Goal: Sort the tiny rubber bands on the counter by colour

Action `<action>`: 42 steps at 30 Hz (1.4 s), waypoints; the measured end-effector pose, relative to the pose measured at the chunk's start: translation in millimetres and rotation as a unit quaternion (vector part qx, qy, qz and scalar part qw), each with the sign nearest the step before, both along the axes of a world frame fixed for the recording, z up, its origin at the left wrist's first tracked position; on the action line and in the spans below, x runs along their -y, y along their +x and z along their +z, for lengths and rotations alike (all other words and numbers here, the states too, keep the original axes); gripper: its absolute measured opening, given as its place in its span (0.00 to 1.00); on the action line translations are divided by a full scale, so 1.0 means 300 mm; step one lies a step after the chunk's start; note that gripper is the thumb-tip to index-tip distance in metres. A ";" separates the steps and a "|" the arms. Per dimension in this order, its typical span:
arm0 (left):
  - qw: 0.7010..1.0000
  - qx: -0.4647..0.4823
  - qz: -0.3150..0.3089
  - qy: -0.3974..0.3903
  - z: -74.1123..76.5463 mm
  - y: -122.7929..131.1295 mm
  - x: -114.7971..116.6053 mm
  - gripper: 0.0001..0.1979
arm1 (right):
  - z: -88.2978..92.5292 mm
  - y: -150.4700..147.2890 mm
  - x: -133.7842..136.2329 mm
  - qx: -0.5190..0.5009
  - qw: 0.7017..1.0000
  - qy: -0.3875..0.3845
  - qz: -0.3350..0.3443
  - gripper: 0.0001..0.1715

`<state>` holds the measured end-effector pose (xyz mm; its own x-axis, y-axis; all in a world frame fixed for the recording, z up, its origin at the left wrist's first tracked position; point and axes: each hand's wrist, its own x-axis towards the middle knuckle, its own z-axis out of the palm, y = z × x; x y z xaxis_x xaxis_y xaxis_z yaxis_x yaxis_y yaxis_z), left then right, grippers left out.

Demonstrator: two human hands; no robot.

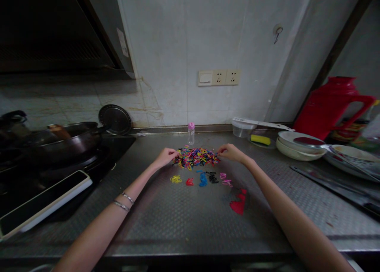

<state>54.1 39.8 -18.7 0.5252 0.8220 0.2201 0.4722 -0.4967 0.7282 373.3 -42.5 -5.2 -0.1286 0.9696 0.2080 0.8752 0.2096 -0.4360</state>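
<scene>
A heap of small multicoloured rubber bands (195, 158) lies on the metal counter. At the heap's left edge, my left hand (166, 157) has its fingers pinched on bands there. My right hand (230, 151) pinches at the right edge, where a dark band shows by the fingertips. In front of the heap lie small single-colour groups: yellow bands (175, 179), red bands (189, 181), blue bands (203, 179), black bands (212, 177) and pink bands (227, 182). Behind it stands a small clear bottle (191, 136) with a pink cap.
A pan (71, 141) sits on the stove at left, with a white-edged, dark-faced device (44, 200) nearer me. At right are a clear container (242, 128), stacked bowls (299, 149), a knife (332, 187) and a red thermos (329, 105). A red patch (238, 204) marks the counter.
</scene>
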 end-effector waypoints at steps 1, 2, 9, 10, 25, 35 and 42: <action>1.000 0.002 -0.003 -0.002 -0.002 0.001 0.001 0.20 | 0.007 -0.009 0.003 -0.004 1.000 0.007 0.002 0.11; 1.000 0.004 -0.008 -0.005 -0.005 0.003 0.001 0.19 | 0.014 -0.021 0.006 -0.008 1.000 0.014 0.007 0.11; 0.998 0.003 -0.055 -0.023 -0.014 0.016 0.007 0.11 | 0.039 -0.178 0.043 0.003 0.993 0.000 0.114 0.11; 0.998 -0.003 -0.059 -0.023 -0.012 0.016 0.008 0.11 | 0.039 -0.199 0.049 0.012 0.991 -0.003 0.130 0.11; 0.978 -0.149 -0.143 0.008 0.025 0.004 0.044 0.10 | 0.002 -0.260 0.057 0.033 0.974 -0.042 0.221 0.09; 0.975 -0.178 -0.121 0.047 0.014 0.013 0.051 0.08 | 0.031 -0.281 0.082 0.024 0.971 -0.053 0.233 0.08; 0.974 -0.190 -0.113 0.053 0.031 0.013 0.049 0.09 | 0.035 -0.284 0.088 0.014 0.976 -0.028 0.216 0.08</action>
<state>58.0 25.2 -9.4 0.7495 0.6600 0.0511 0.5685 -0.6813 0.4611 288.1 -69.0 5.3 -0.5321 0.8338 0.1474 0.7222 0.5378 -0.4350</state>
